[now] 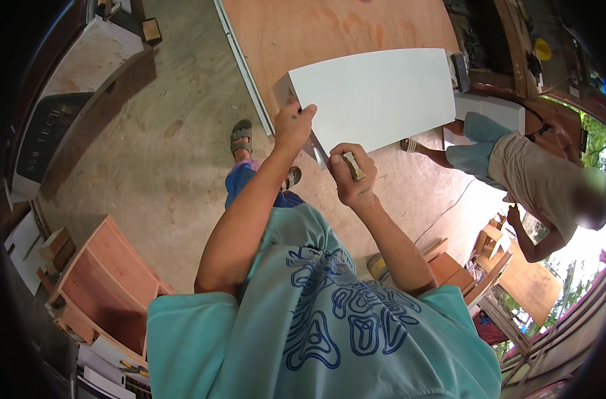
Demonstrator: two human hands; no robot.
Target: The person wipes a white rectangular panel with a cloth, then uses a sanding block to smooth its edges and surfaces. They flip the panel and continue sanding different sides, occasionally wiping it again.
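Note:
A long box-like piece with a white top [376, 100] and a brown end lies in front of me. My right hand [353, 183] is closed around the pale, worn handle [353, 166] of a bladed tool. Its metal blade [319, 153] runs along the near left edge of the white piece. Further up that same edge is my left hand [294, 126], its fingers curled in and the thumb pointing toward the white top. What lies between those fingers is mostly hidden, so I cannot tell whether they grip the edge or the blade.
The white piece rests on a brown wooden board [270, 40] with a metal-trimmed left edge. To the right, a person [522, 159] in a beige shirt stands close by. A wooden cabinet [117, 272] is at lower left, and a tin [377, 266] stands near my right forearm.

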